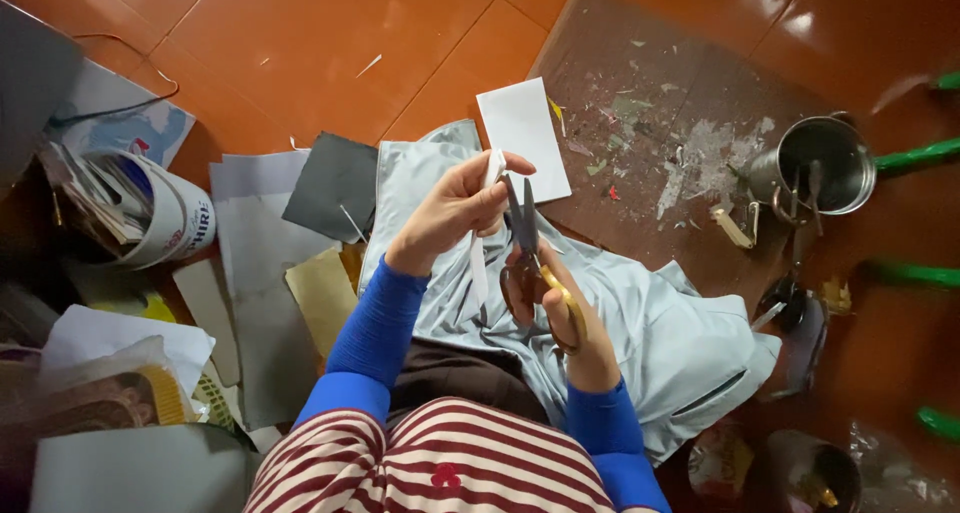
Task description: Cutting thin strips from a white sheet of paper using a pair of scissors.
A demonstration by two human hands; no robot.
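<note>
Orange tile floor [300,33] w/ brown mat [640,173], paper sheets [255,263], metal pot [820,163].

I hold a narrow white strip [487,218] pinched at its upper end; it hangs downward, slightly curved, over the pale blue-grey cloth [640,323] spread on my lap. The scissors [530,248] have dark steel blades and yellow-orange handle loops. Blades point up and away from me, slightly parted, with the tips just beside the strip's upper portion. The handles sit low, near the cloth, and my fingers pass through the loops.
</note>
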